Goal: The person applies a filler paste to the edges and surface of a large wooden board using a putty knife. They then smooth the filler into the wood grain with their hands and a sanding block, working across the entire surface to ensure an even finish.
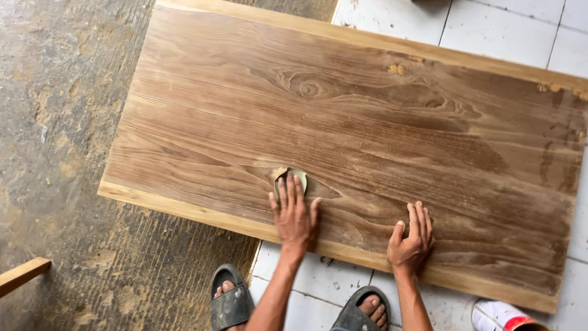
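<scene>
A wide brown wooden board (367, 116) with strong grain and a knot lies flat, pale along its long edges. My left hand (294, 211) presses a small folded piece of sandpaper (293, 178) against the board near its near edge, fingers flat on top of the paper. To the right, my right hand (411, 238) rests flat on the board's surface by the same edge, fingers together and holding nothing. Fine dust covers parts of the wood.
The floor is rough grey concrete (55, 153) on the left and white tiles (508, 24) on the right. My feet in dark sandals (231, 303) stand just below the board. A wooden strip end (21, 274) pokes in at lower left; a white and red object (505, 315) sits at lower right.
</scene>
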